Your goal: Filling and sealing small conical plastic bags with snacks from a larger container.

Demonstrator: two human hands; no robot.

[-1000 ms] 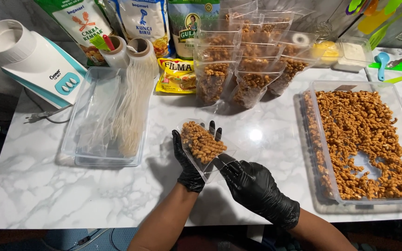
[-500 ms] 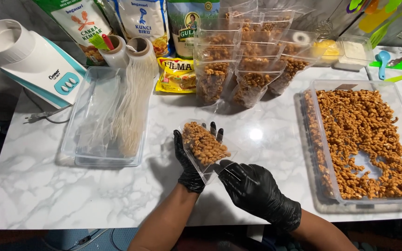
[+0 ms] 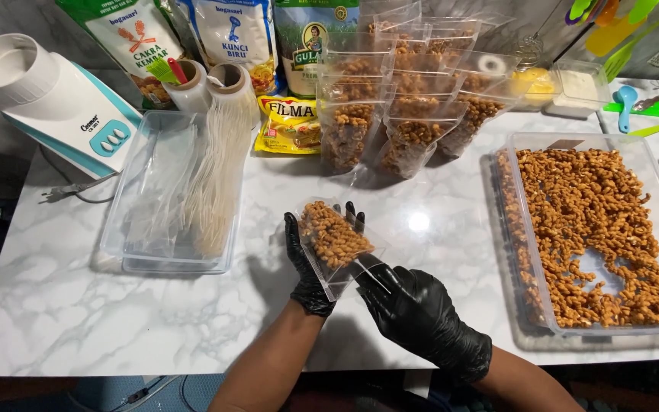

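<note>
Both hands [image 3: 360, 282] (black-gloved) on the filled snack pouch [image 3: 335, 240].

A white marble-patterned tabletop [image 3: 78, 305] carries the items. At left rear stands a white and teal appliance [image 3: 55, 107]. Beside it lies a clear tray [image 3: 169, 194] of empty plastic bags, with two film rolls [image 3: 211, 84] at its far end. Filled clear pouches [image 3: 406, 107] stand in rows at centre rear. A large clear tray [image 3: 654, 152] of brown twisted snacks sits at right.
</note>
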